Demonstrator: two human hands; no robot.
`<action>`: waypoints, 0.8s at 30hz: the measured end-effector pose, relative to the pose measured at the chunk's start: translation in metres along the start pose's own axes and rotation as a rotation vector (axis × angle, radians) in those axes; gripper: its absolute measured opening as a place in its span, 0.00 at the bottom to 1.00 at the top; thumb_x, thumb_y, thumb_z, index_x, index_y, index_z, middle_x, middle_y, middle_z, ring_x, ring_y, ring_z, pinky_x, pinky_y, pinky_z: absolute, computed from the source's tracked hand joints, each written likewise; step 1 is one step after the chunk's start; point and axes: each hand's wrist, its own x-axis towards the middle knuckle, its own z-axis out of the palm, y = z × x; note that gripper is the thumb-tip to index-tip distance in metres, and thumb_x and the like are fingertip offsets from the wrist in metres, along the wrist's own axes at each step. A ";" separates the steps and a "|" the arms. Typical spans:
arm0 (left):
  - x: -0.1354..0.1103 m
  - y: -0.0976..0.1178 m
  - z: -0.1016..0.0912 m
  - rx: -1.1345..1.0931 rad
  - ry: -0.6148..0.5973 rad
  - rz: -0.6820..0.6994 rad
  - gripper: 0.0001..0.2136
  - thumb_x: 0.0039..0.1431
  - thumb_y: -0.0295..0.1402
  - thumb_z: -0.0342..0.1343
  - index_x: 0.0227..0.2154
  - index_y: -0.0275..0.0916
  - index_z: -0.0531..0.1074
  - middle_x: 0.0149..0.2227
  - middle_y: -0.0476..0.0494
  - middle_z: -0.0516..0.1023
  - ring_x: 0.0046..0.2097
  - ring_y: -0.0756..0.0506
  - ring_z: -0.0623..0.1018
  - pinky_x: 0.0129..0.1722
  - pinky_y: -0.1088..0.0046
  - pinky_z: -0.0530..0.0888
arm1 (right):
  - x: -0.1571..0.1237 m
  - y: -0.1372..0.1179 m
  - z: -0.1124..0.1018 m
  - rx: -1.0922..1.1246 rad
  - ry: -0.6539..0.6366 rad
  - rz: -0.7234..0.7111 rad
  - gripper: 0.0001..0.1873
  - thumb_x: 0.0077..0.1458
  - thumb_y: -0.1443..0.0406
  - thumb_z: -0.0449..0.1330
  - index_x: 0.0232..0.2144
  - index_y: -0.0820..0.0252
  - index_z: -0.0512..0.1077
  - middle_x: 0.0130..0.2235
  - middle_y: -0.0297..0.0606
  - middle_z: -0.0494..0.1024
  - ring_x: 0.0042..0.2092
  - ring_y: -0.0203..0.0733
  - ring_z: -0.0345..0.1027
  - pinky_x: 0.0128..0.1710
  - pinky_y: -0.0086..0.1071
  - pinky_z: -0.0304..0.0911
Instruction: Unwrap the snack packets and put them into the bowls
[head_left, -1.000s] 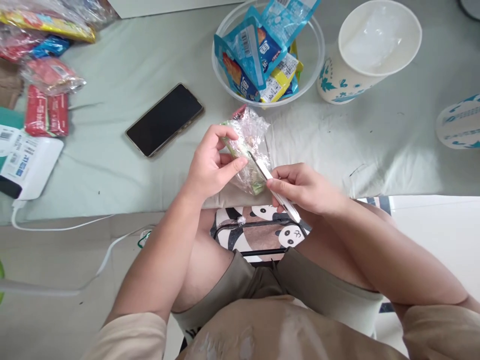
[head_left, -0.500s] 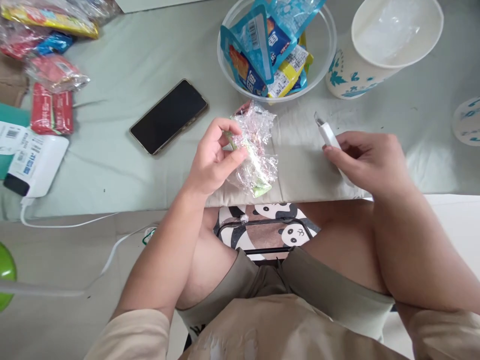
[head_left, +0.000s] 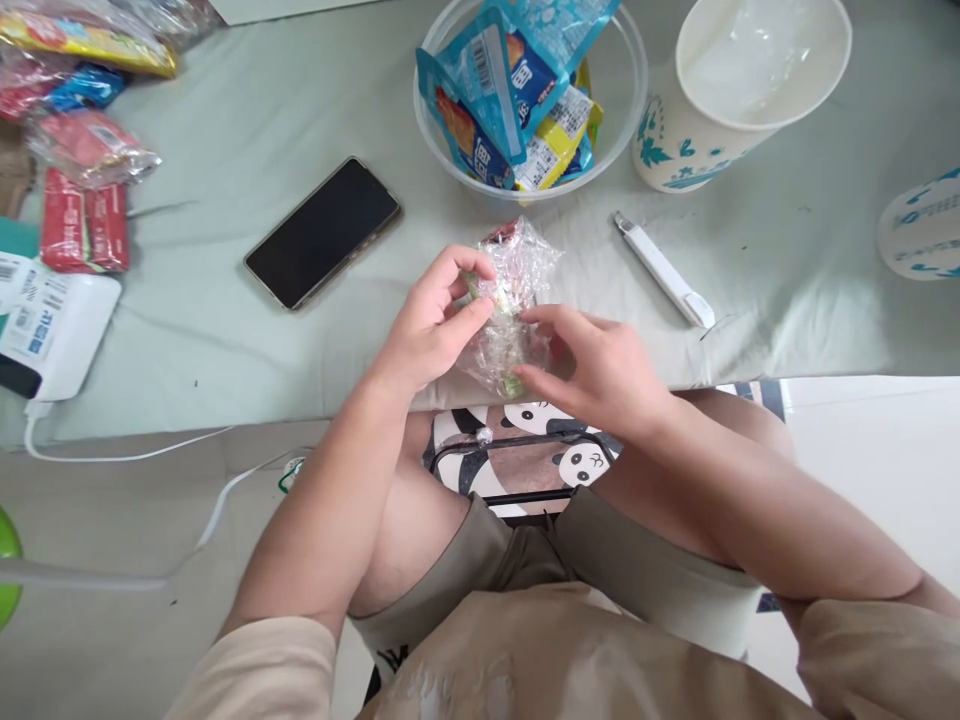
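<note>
A crumpled clear plastic wrapper (head_left: 504, 350) with green and red bits showing lies near the table's front edge. My left hand (head_left: 442, 315) pinches its left side between thumb and fingers. On its right side, my right hand (head_left: 600, 365) reaches in with thumb and forefinger apart, the fingertips at the plastic; I see nothing gripped between them. What the wrapper encloses is hard to make out. A white utility knife (head_left: 664, 272) lies on the cloth to the right, its tip pointing up and left, out of both hands.
Behind the wrapper stands a clear round tub (head_left: 637, 100) of blue and yellow snack packets. Paper cups (head_left: 679, 150) stand to its right. A phone (head_left: 322, 232) lies left, with a white power bank (head_left: 79, 330) and packaged snacks (head_left: 84, 220) farther left.
My right hand has put down the utility knife on the cloth and moved left to the wrapper. My left hand still holds the wrapper. The view has shifted slightly.
</note>
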 end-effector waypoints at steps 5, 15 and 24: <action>0.002 -0.004 -0.002 -0.068 0.059 -0.077 0.11 0.59 0.37 0.63 0.41 0.47 0.67 0.30 0.52 0.67 0.24 0.53 0.67 0.21 0.78 0.68 | -0.001 -0.004 0.002 0.052 0.074 -0.140 0.05 0.63 0.68 0.57 0.35 0.55 0.72 0.32 0.35 0.78 0.33 0.37 0.72 0.33 0.31 0.65; 0.005 -0.014 -0.010 -0.050 0.086 -0.095 0.19 0.63 0.41 0.61 0.53 0.53 0.62 0.32 0.53 0.72 0.25 0.52 0.72 0.23 0.76 0.71 | -0.009 0.005 -0.005 0.156 -0.161 -0.641 0.07 0.62 0.64 0.57 0.30 0.55 0.68 0.29 0.30 0.79 0.38 0.40 0.77 0.44 0.40 0.62; 0.004 -0.009 -0.002 0.013 -0.044 -0.021 0.26 0.60 0.56 0.66 0.53 0.50 0.65 0.32 0.51 0.72 0.30 0.48 0.77 0.27 0.74 0.72 | 0.013 0.014 -0.013 0.094 0.189 -0.022 0.22 0.60 0.61 0.62 0.57 0.52 0.69 0.38 0.37 0.78 0.31 0.40 0.68 0.34 0.37 0.66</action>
